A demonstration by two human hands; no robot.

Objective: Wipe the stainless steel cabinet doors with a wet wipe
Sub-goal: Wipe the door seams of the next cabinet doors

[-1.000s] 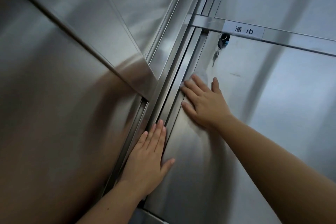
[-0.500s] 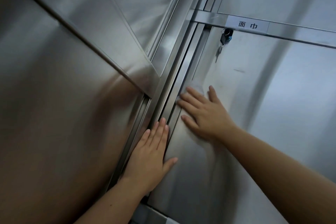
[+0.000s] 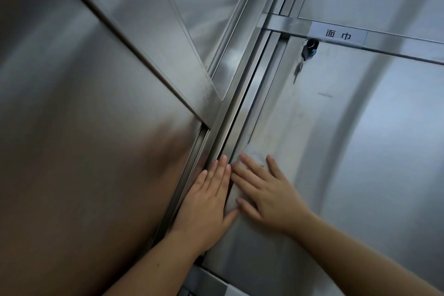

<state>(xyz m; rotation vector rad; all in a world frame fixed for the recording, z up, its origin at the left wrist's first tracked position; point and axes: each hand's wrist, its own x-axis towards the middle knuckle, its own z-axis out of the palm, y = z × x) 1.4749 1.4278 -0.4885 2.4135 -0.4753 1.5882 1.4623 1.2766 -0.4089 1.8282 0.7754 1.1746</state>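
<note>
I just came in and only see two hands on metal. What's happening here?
A person is wiping a stainless steel cabinet door. The right hand presses a pale wet wipe flat against the door near its left edge, below the key in the lock. The left hand lies flat, fingers together, on the frame beside it.

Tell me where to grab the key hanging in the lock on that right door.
Pinch the key's dark head, just under the label strip, from the front. It stands out from the door; the dangling part below looks thin and loose.
</note>
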